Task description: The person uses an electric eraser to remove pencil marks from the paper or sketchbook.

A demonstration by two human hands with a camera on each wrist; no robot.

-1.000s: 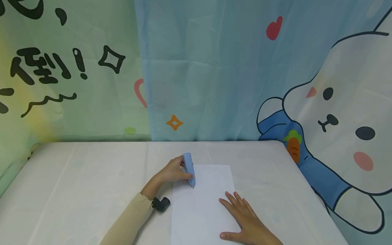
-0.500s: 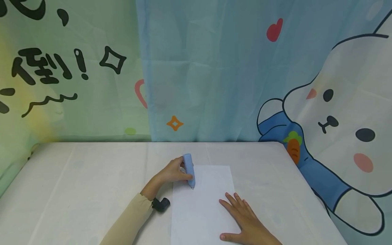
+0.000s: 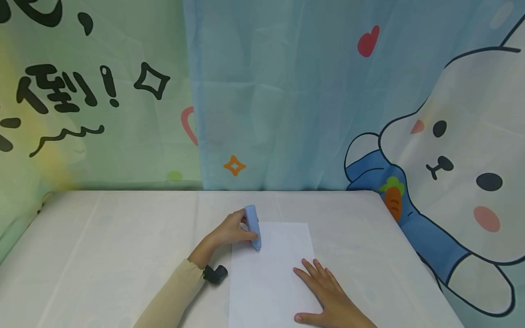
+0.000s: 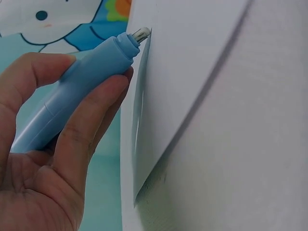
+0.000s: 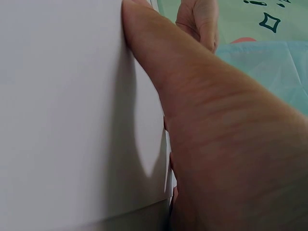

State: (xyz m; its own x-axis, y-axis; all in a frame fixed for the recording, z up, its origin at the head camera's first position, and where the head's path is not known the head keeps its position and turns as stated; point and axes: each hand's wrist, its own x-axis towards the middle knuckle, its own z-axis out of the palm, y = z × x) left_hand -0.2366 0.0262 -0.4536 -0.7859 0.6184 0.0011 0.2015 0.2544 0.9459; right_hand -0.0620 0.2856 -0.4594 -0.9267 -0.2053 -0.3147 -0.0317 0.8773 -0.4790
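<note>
Left hand (image 3: 231, 230) grips blue pen (image 3: 253, 226) on paper (image 3: 270, 273).

Right hand (image 3: 328, 298): wrist cut off by head view's lower edge. Paper sheet (image 3: 268, 273): near edge likewise cut off.

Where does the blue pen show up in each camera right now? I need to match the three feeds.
Head: the blue pen sits at centre, gripped by the left hand, tip on the paper's far left corner.
Left wrist: the pen runs from lower left to top centre.
Right wrist: not in view.
Shared landmark: the white paper.
</note>
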